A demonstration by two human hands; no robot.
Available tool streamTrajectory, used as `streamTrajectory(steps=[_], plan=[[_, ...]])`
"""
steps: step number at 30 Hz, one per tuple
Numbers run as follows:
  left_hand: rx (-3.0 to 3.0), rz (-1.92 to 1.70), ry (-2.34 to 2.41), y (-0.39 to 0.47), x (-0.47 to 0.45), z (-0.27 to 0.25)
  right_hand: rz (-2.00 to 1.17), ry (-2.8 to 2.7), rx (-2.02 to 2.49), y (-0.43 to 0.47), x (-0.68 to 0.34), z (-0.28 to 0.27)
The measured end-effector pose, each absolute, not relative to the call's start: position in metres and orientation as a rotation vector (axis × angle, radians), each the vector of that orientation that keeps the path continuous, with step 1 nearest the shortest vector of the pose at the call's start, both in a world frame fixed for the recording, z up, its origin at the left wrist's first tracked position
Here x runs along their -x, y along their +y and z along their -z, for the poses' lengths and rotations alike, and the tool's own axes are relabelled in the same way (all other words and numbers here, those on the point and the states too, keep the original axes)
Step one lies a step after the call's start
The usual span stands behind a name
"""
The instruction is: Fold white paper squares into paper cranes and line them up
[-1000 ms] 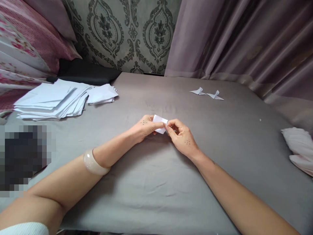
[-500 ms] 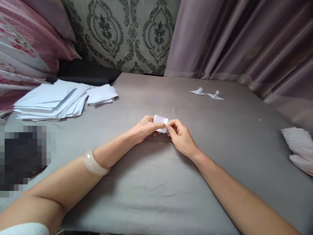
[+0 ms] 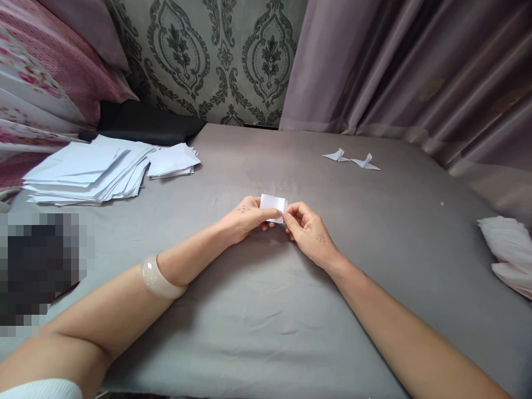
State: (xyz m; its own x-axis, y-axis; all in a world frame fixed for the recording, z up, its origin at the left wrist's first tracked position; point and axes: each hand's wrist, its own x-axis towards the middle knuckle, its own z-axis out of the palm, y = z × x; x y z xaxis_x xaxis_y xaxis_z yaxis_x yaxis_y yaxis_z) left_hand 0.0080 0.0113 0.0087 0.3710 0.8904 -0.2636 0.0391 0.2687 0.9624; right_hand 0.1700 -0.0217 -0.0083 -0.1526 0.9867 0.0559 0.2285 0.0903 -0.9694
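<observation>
A small folded piece of white paper (image 3: 272, 203) is held between both hands over the middle of the grey sheet. My left hand (image 3: 251, 217) grips it from the left, thumb lying across its face and fingers underneath. At its right edge my right hand (image 3: 306, 230) pinches the paper between thumb and forefinger. The fingers beneath the paper are partly hidden. A pale bangle (image 3: 160, 279) circles my left forearm.
Large sheets of white paper (image 3: 78, 166) lie stacked at the left, beside a smaller stack of paper squares (image 3: 172, 159). Two folded paper shapes (image 3: 337, 155) stand at the back right. White bundled cloth (image 3: 505, 238) rests at the right edge; a black item (image 3: 145, 124) lies behind the stacks.
The folded paper has tilted slightly, and a little more of its layered right edge shows by my right fingertips. Both hands stay in nearly the same place.
</observation>
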Motion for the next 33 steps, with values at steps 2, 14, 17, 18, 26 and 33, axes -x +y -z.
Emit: streamTrajectory(steps=[2,14,17,18,26,33], plan=[[-1.120,-0.752,1.026,0.0117,-0.0087,-0.0072,-1.138,-1.549,1.237,-0.0219,-0.1698,0.0079],[-1.101,-0.801,1.032,0.0122,-0.0107,-0.0084,-1.226,-1.475,1.238,-0.0181,-0.1702,0.0099],[-1.087,-0.818,1.015,0.0116,-0.0119,-0.0073,-1.112,-1.566,1.246,-0.0187,-0.1705,0.0104],[-1.070,-0.822,1.015,0.0114,-0.0124,-0.0069,-1.067,-1.595,1.248,-0.0193,-0.1703,0.0099],[-0.886,-0.835,1.004,0.0104,-0.0154,-0.0118,-1.012,-1.630,1.227,-0.0208,-0.1691,0.0063],[-0.892,-0.860,1.020,0.0107,-0.0148,-0.0153,-1.321,-1.381,1.228,-0.0195,-0.1682,0.0074]])
